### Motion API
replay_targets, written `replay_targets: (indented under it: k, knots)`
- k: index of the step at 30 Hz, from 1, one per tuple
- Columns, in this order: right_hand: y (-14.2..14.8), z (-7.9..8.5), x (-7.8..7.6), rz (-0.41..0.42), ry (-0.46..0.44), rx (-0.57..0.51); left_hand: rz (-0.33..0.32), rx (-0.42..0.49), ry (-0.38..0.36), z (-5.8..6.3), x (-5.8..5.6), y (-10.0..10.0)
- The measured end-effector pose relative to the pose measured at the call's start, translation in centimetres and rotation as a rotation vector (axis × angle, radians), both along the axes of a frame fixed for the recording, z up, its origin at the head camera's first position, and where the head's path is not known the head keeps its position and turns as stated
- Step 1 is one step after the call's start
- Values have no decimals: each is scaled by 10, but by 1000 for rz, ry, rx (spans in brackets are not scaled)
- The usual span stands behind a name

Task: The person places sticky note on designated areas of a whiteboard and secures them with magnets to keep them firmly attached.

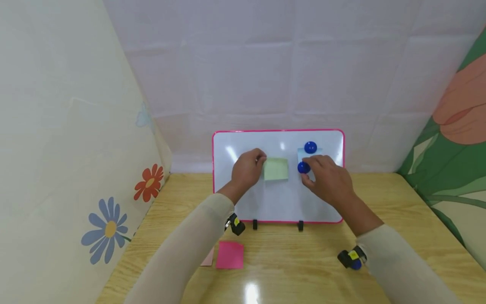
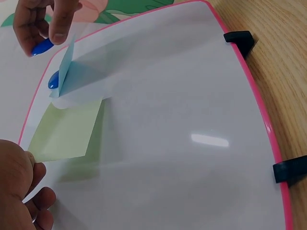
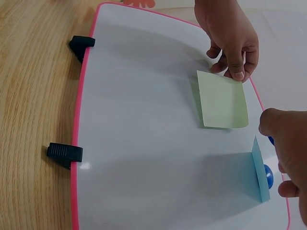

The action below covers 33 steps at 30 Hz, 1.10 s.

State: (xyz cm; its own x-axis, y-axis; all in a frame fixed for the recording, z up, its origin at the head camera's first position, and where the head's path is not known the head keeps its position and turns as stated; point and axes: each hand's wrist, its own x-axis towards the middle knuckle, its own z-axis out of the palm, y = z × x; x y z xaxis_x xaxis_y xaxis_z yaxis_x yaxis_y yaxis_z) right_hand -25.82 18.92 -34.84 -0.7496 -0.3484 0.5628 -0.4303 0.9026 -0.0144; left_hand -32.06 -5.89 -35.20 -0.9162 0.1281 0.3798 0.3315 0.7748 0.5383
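A small whiteboard [image 1: 277,202] with a pink rim stands propped on the table. My left hand [image 1: 247,169] pinches the upper left corner of a pale green sticky note [image 1: 276,169], whose lower part stands off the board in the left wrist view. A round blue magnet [image 1: 303,167] is between the thumb and fingers of my right hand [image 1: 331,180], off the board in the left wrist view. Behind it, a light blue sticky note [image 3: 260,175] is held on the board by a second blue magnet [image 1: 310,147], its free part sticking outward.
Black feet [image 1: 301,226] support the board's lower edge. On the wooden table [image 1: 281,270] lie a bright pink note [image 1: 230,255] and a paler pink note [image 1: 208,258] partly behind my left sleeve. Another blue piece [image 1: 356,264] shows beside the right wrist camera [image 1: 346,258].
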Motion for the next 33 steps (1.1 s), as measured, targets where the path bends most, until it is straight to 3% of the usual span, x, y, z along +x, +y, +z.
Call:
replay_targets:
  k: [13,20,33]
  knots:
    - [-2,2,-4,2,15,9,5,3,-11,7,-1,5]
    - [-1,0,-7,9,72,12,-10,-4,-9,8,-3,6]
    - [-1,-1,-12,21,57,-19,1,-9,8,8,-9,6]
